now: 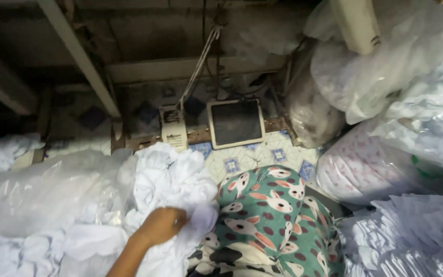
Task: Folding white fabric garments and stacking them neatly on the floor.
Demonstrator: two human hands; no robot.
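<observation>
Nearest, the left hand (161,224) clenches its fingers (180,219) into bunched white cloth (167,177) spilling from a clear plastic bag (42,190) beside the patterned knee (273,215); no right hand shows.

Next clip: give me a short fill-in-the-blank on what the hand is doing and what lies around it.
1. The left hand grips a bunch of ____ cloth.
2. The person's knee is covered in green fabric printed with ____.
3. The pedal lies on the ____ floor.
4. To the right, cloth is packed in clear ____ bags.

Missing words: white; rabbits; tiled; plastic
</observation>
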